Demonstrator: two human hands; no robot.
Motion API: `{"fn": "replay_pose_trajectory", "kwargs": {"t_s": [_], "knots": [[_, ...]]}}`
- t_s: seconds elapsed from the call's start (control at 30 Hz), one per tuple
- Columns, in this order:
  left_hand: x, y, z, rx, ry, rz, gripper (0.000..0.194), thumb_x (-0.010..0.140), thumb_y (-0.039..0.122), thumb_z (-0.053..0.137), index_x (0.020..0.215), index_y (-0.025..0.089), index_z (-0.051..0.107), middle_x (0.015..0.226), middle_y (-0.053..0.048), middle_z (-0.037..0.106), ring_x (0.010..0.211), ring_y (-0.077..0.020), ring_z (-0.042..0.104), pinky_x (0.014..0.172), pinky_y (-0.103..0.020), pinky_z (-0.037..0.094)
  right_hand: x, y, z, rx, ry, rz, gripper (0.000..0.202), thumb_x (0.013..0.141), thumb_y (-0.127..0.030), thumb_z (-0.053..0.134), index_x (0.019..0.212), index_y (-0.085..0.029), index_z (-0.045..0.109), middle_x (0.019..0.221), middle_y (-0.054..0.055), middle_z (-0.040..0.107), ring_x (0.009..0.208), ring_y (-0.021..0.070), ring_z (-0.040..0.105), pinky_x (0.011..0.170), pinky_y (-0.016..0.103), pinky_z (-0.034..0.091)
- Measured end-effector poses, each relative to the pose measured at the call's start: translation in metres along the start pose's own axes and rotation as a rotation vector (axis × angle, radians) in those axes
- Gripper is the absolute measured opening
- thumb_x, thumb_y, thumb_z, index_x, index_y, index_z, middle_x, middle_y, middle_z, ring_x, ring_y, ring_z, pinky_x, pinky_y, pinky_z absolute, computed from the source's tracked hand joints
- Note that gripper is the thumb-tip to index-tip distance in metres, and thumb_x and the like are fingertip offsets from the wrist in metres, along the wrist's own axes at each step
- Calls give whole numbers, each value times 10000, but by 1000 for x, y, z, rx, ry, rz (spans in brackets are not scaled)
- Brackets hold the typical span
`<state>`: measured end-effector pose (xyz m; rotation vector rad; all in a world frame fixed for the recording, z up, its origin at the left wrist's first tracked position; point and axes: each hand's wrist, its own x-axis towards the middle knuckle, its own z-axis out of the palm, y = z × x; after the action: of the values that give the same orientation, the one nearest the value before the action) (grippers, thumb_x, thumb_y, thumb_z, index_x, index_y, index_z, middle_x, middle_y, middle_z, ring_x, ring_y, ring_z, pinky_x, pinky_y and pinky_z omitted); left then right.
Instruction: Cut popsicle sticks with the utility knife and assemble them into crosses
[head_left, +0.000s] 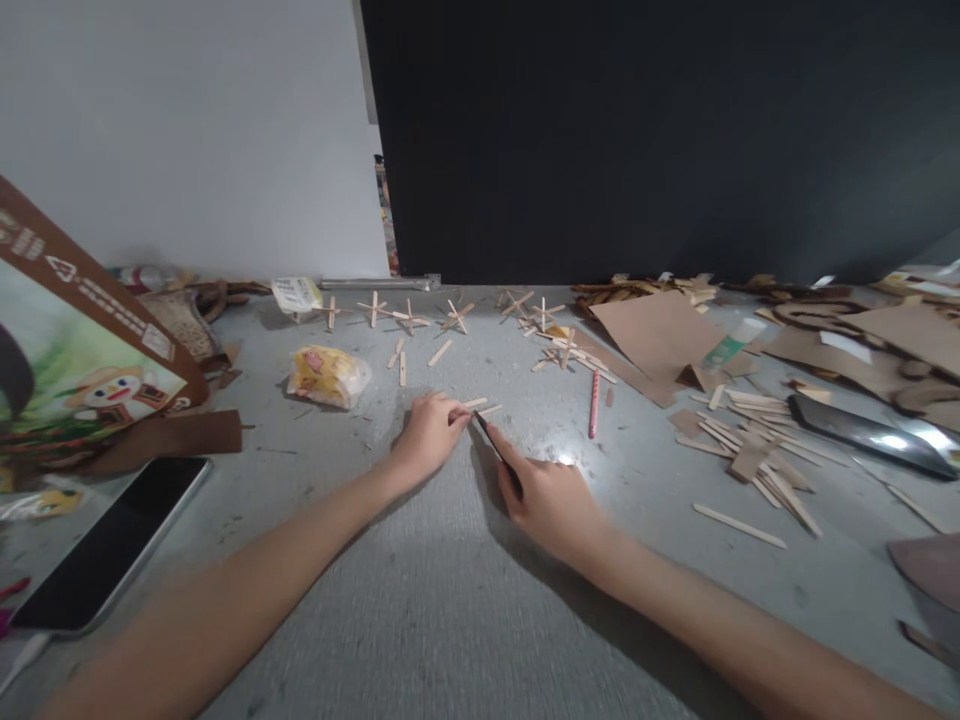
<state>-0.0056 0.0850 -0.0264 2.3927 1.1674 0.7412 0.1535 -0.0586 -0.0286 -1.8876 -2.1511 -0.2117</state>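
At the middle of the table my left hand (427,438) is closed, thumb and fingers pinching a thin wooden craft stick against the tabletop. My right hand (553,500) wraps round a dark, slim knife (487,436), its index finger stretched along the back. The knife's tip touches down right beside my left fingertips, at the stick. Just beyond the fingers lie short wooden stick pieces (491,409). Farther off are a few loose cut pieces (440,352) and several small star-shaped stick assemblies (454,317). The part of the stick under my left fingers is hidden.
To the right are a red patterned pencil (594,405), a pile of craft sticks (784,480), brown cardboard (652,340), a glue tube (733,343) and a black stapler-like object (870,430). A yellow snack packet (328,377), phone (112,545) and printed bag (90,350) lie left.
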Motion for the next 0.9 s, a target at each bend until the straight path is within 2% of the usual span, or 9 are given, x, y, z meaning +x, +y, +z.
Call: {"fn": "replay_pose_trajectory", "kwargs": {"t_s": [0.2,0.37,0.6,0.73,0.9], "knots": [[1,0,-2,3,-23,41,192,936,124,680,803,204,793,813,-53,734,917,-229,676,894,-363,507,6,-1,0,-37,0,12,629,1017,-217,476,1642,-192,420,707,48,783,482,144,636,503,240,307],[-1,2,0,21,7,12,141,945,186,707,856,213,812,845,-64,759,919,-243,691,930,-400,500,0,-1,0,-28,9,13,624,1015,-216,486,1636,-189,430,740,53,795,499,149,660,502,239,304],[-1,5,-1,38,-27,26,197,957,157,672,814,204,800,820,-61,736,912,-233,678,909,-380,507,5,0,3,-51,-6,18,637,1010,-214,463,1646,-193,419,690,51,771,488,157,648,506,240,318],[-1,6,-1,70,-18,8,187,969,197,675,836,218,805,840,-58,745,936,-246,679,972,-423,486,-1,1,4,-24,17,22,633,1020,-227,448,1652,-205,406,696,43,773,454,144,616,494,231,308],[1,6,-3,51,-53,29,192,961,168,678,832,218,811,815,-59,720,967,-249,669,953,-405,488,-4,2,5,-18,35,16,593,1022,-233,433,1612,-202,480,683,51,766,456,139,612,475,233,293]]}}
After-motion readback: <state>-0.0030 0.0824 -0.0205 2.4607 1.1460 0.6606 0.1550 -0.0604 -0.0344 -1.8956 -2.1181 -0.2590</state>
